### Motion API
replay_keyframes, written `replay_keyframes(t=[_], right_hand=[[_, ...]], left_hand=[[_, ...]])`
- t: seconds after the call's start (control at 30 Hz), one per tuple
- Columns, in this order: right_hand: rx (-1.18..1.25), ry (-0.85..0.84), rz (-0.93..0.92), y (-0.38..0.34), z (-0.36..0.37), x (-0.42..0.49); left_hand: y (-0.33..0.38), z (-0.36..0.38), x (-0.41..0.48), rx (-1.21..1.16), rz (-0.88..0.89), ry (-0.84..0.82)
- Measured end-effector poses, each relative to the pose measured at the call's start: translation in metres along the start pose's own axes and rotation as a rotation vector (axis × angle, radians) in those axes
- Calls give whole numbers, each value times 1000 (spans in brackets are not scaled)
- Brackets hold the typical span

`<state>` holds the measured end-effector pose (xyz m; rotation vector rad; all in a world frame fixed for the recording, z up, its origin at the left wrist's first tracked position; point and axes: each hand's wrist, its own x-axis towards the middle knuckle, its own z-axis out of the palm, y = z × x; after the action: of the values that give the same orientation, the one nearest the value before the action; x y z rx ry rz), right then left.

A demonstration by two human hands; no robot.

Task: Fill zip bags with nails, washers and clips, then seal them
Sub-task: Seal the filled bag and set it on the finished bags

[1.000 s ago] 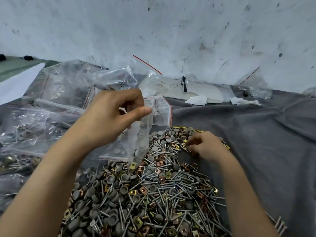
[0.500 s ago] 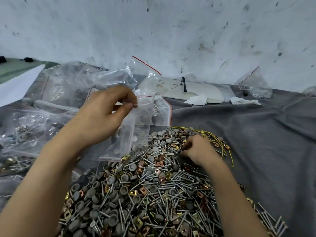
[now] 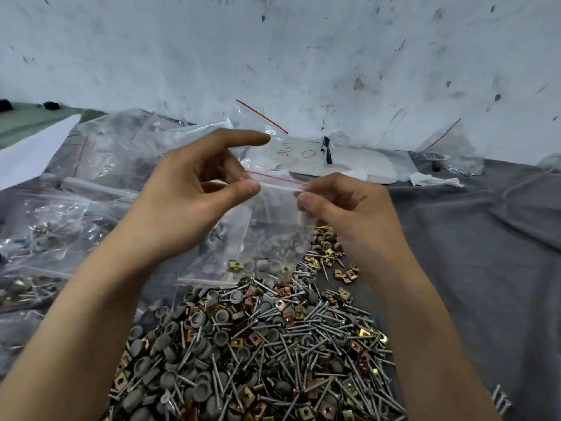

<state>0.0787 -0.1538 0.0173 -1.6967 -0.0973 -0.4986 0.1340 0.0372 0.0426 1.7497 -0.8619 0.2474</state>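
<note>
Near a handwritten "O" [image 3: 309,153], left hand [image 3: 182,202] and right hand [image 3: 349,208] pinch the zip bag [image 3: 273,226].

The pile [image 3: 258,344] lies on the cloth [image 3: 470,253], front centre. Above its far edge, the left hand [image 3: 182,202] and right hand [image 3: 343,208] pinch the bag [image 3: 273,217] by its top, at opposite ends. Filled bags [image 3: 45,238] lie left of the pile. The wall [image 3: 273,56] stands behind.

A grey cloth [image 3: 470,253] lies below a scuffed white wall [image 3: 273,56], crumpled paper [image 3: 431,179] on it.
</note>
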Motion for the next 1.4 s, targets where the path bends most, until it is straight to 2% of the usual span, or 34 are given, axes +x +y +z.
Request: replay_keyframes(t=[0.27, 0.6, 0.77, 1.03, 1.27, 1.4], right_hand=[[-11, -82, -20, -15, -22, -5], [-383, -230, -132, -38, -15, -17], [-478, -210, -142, -40, -14, -17], [-522, -171, -174, -38, -7, -17], [-501, -221, -112, -35, -16, -16], [-491, -238, -124, -31, -11, -14]], left_hand=[[6, 6, -2, -120, -4, -113], [10, 25, -7, -90, 32, -249], [9, 25, -7, -77, 42, -253], [7, 26, -6, 35, -3, -255], [5, 25, -5, 139, 56, -249], [5, 24, -5, 186, 76, -302]])
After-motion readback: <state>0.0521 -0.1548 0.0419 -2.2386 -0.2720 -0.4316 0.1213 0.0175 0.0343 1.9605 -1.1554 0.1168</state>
